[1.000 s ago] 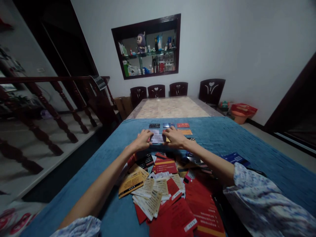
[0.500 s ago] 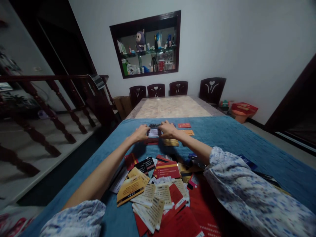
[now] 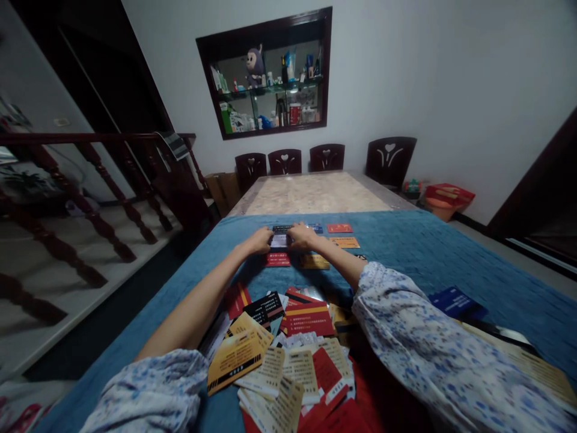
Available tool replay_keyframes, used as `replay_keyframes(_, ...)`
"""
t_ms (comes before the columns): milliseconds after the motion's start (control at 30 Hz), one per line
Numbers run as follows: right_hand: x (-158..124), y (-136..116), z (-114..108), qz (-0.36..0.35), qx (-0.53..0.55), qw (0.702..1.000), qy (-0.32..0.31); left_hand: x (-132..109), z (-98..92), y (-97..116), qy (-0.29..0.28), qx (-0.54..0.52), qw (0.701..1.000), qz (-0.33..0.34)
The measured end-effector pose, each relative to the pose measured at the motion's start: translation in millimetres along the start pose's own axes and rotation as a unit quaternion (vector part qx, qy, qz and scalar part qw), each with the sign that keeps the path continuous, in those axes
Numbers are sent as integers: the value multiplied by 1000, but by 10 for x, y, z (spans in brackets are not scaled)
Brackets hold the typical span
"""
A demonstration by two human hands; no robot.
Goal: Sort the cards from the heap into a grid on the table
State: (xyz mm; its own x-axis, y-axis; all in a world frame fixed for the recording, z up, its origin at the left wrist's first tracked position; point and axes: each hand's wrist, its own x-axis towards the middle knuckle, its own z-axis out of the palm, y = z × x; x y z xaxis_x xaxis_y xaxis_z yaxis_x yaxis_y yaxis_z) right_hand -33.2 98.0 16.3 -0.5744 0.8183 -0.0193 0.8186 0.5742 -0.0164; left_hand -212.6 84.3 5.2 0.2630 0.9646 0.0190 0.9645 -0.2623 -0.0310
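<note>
OK so the left hand and right hand have just slid a pale card away from the near side, toward the far edge of the blue cloth on the table. That leaves the red card in the front row uncovered, and puts the pale one between it and the black card behind, so I'd say it's lined up as the middle of that column, left of centre along the far edge.

Fingers are in a narrow pinch, left ones on its left end, right ones on its right. Can't tell if it's lying fully flat. Long axis runs side to side, about parallel to the far edge; print's too small to say which way up it faces. Big messy card heap sits by the near edge.
</note>
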Motion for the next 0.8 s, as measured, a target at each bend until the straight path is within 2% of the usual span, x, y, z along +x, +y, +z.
replay_keyframes(333,192,15,117,16,-13,1000,-12,172,116,-47,-35,-13,999,-25)
replay_keyframes(800,270,49,118,8,-5,999,-43,236,102,-52,-78,-14,997,-24)
